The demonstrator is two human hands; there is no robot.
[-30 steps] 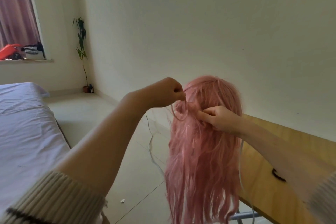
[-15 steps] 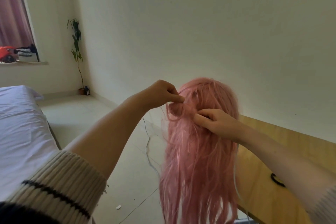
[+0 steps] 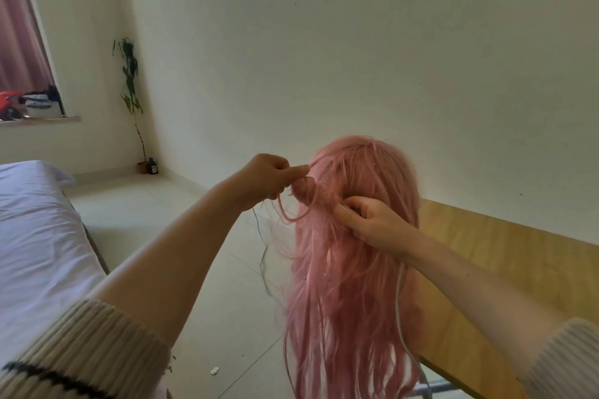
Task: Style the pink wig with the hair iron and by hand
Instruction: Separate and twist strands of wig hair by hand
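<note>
The long pink wig [image 3: 350, 269] stands upright in front of me, its strands hanging past the frame's bottom. A small twisted knot of pink hair [image 3: 306, 193] sits on its left side near the top. My left hand [image 3: 267, 180] pinches hair at that knot. My right hand [image 3: 372, 223] is just right of the knot, its fingers pressed into the wig and holding strands there. What carries the wig is hidden under the hair. No hair iron is in view.
A wooden table [image 3: 505, 272] runs along the wall at the right, with a white cord [image 3: 402, 317] hanging by its edge. A bed [image 3: 35, 236] with a white sheet lies at the left. A potted plant [image 3: 131, 100] stands in the far corner.
The hair on the wig's left side has been wound tighter into a small knot. My left hand stays pinched at it, my right hand has shifted slightly lower. The camera has turned a little.
</note>
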